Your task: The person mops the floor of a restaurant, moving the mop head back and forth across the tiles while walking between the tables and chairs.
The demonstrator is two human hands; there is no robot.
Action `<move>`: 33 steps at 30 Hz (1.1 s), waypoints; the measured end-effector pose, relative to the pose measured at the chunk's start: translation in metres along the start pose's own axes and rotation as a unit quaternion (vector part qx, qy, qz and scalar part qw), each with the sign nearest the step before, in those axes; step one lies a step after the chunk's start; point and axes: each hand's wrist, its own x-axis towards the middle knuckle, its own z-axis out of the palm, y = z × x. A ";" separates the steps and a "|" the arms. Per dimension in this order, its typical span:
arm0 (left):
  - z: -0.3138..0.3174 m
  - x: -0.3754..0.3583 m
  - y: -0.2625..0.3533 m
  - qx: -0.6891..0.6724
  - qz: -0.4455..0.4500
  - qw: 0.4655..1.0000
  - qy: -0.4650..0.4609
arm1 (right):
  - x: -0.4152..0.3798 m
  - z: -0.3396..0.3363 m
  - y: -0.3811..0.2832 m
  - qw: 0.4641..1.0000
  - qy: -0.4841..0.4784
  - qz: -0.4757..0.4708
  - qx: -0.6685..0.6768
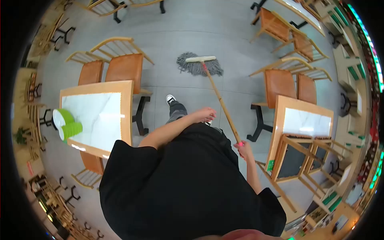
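Note:
A string mop with a wooden handle point(221, 100) stretches forward from me across the floor. Its grey yarn head point(199, 71) lies spread on the tiles under a pale crossbar. My right hand point(244, 150) is wrapped round the handle's near end, by a pink band. In front of my waist is my left hand point(205, 115), apart from the handle. Its fingers are curled in and I see nothing in them. One foot in a black and white sneaker point(171, 99) shows ahead on the left.
To the left stands a marble-topped table point(100, 104) with green and white containers point(69, 123) and brown-seated chairs point(125, 71). On the right, another table point(280, 120) carries upturned chairs point(296, 160). More chairs point(276, 26) flank the grey tiled floor point(188, 38) farther ahead.

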 end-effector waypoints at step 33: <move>0.022 0.025 -0.002 -0.026 -0.020 0.999 0.010 | -0.110 -0.003 0.070 0.995 0.036 -0.088 -0.011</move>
